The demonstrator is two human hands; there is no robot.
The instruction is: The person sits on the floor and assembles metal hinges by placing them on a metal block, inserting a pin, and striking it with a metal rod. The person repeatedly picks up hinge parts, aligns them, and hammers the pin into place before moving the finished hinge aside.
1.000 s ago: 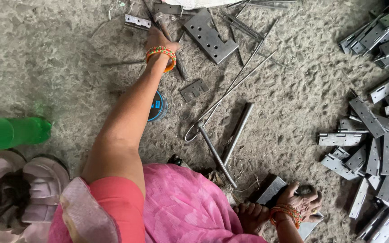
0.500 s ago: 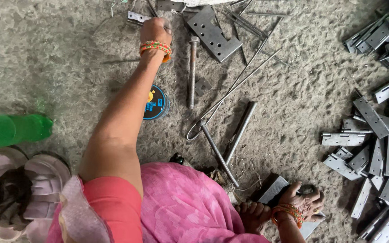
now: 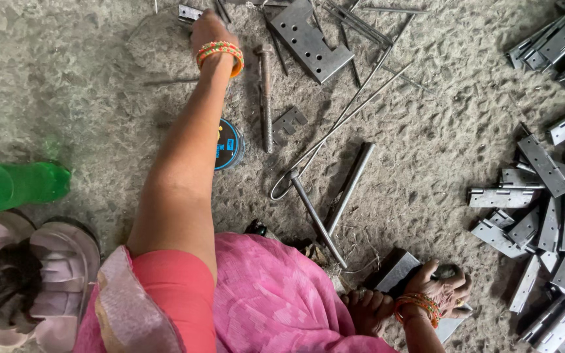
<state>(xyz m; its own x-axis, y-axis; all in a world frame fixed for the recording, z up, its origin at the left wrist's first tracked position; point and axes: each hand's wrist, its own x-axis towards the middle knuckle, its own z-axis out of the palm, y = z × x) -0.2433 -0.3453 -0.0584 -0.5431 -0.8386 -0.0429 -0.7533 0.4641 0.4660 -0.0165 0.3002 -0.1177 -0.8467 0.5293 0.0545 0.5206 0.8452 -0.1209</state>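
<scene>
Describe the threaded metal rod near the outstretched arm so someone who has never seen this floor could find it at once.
Start at the left hand reaching to the top of the rough grey floor. Just right of its orange beaded bangles lies the long rusty threaded metal rod, pointing up and down. Unlike the smooth thin wire rods nearby, it is thick and ridged.

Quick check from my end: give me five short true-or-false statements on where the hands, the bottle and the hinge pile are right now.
1. The left hand reaches far forward among metal parts. True.
2. The green bottle stands upright. False: it lies on its side.
3. The hinge pile lies on the right. True.
4. The right hand is raised in the air. False: it rests low on a metal block.
5. The left wrist is bare. False: it wears bangles.
</scene>
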